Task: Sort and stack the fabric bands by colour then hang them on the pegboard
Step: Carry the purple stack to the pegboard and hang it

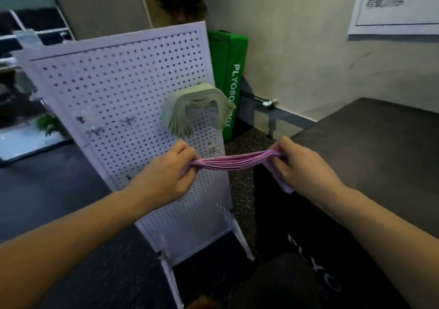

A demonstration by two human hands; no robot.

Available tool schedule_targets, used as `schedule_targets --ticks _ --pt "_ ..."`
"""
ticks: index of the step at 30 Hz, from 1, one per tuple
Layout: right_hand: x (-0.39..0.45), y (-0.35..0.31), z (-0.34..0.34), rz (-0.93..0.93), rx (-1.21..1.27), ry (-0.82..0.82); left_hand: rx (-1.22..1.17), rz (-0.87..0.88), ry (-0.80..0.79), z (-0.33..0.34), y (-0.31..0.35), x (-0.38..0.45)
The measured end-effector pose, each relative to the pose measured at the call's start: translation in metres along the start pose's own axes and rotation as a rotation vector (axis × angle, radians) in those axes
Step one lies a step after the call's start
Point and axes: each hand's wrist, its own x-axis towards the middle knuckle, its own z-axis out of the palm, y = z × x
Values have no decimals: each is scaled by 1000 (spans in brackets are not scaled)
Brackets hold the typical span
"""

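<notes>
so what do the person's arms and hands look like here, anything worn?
Nothing worn that shows. The left hand and right hand are bare: no gloves, rings or markings visible. Both forearms are bare as far as the frame's edge, with no sleeve, watch or wristband in sight.

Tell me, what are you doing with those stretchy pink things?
A person is holding a stack of pink bands stretched between the left hand and the right hand, in front of a white pegboard. A stack of green bands already hangs there. The pink ones are not hung yet.
</notes>
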Motion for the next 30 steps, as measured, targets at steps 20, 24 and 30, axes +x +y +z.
schedule_targets --ticks 20,24,30 --pt "120 -207 59 -437 37 187 338 -100 378 -143 -140 -84" --pt "145 -227 73 -395 16 194 361 -137 375 -136 -172 -75" --pt "158 -233 113 -295 15 124 303 -244 411 -107 -193 -75"
